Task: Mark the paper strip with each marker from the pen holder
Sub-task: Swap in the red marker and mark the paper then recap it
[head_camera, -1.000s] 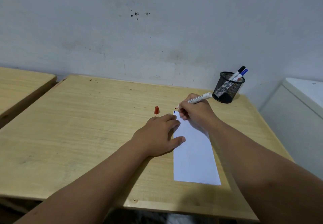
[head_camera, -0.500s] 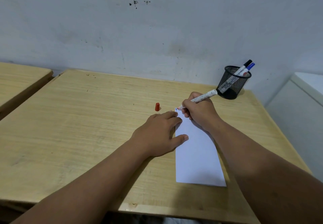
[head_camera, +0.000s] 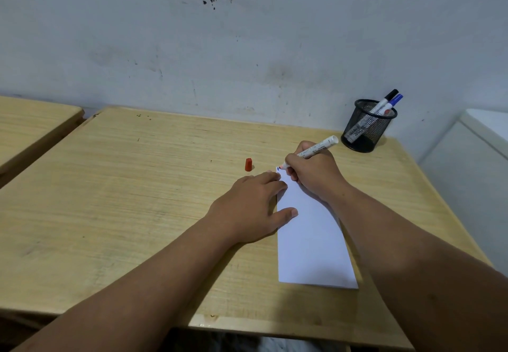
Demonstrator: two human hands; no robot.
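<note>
A white paper strip lies lengthwise on the wooden desk. My left hand rests flat on the strip's left edge, fingers spread, pinning it down. My right hand grips an uncapped white marker with a red tip, and the tip touches the strip's far left corner, where a small dark blue mark shows. The marker's red cap stands on the desk left of the strip. A black mesh pen holder at the desk's far right corner holds a black-capped and a blue-capped marker.
A second wooden desk stands to the left across a narrow gap. A white cabinet or appliance sits right of the desk. The grey wall runs directly behind the desk.
The view has shifted slightly and the marker's barrel now tilts higher. The red tip stays at the strip's far corner. My left hand has not moved on the paper.
</note>
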